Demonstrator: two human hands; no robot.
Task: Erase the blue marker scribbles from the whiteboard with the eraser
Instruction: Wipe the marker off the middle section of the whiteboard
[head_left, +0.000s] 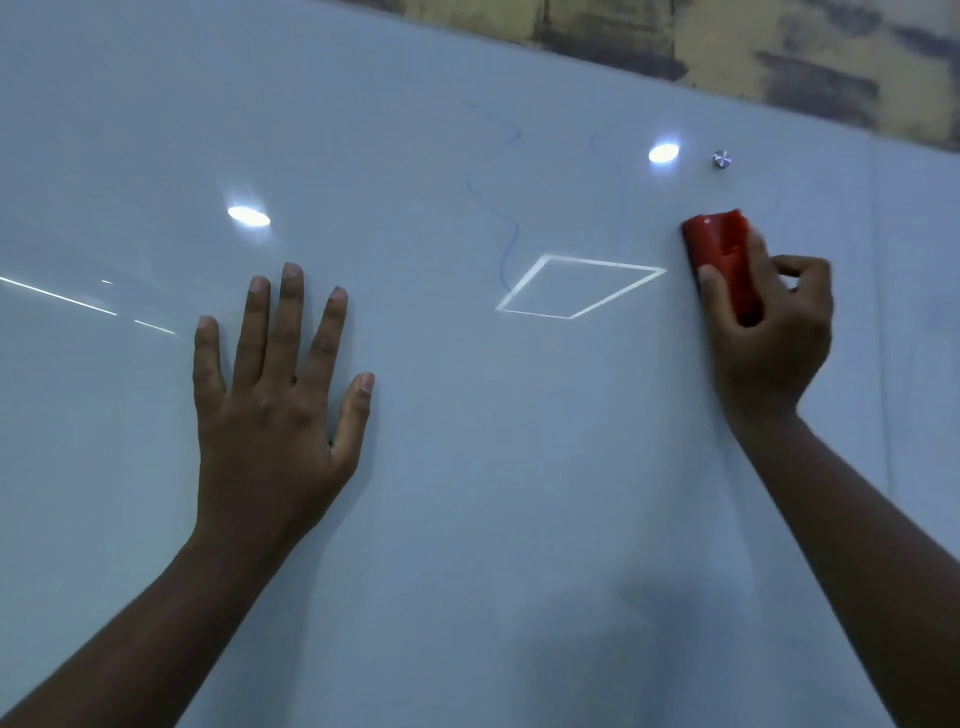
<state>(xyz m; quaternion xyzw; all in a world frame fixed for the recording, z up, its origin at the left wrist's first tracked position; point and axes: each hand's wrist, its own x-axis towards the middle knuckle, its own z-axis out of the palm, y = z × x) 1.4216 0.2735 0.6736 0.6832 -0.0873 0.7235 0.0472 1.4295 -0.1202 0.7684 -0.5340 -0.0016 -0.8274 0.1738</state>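
Head view, single frame. Whiteboard (467, 519) fills nearly the whole view; its upper edge runs diagonally, with a mottled yellow-and-grey wall (727, 41) above it.

Landmark: metal mounting stud (721, 159) near the board's upper right.

Right hand (769, 338) sits just below the stud, fingers and thumb curled round the red eraser (719, 260), thumb along its left edge. The eraser's upper end protrudes above the fingers and lies against the board, tilted slightly left. Image is blurred around it.

Left hand (275, 395) lies far left of and below the stud, palm flat on the board, fingers straight and spread wide, holding nothing.

Blue marker scribbles (506, 228): a thin wavy line left of and below the stud, well apart from the eraser. Fainter blue traces (592, 137) sit just left of the stud; their extent is too faint to judge.

Reflections on the glossy board: two bright oval lights (663, 153), one just left of the stud, and a bright square outline (579, 286) below-left of it, between scribble and eraser.
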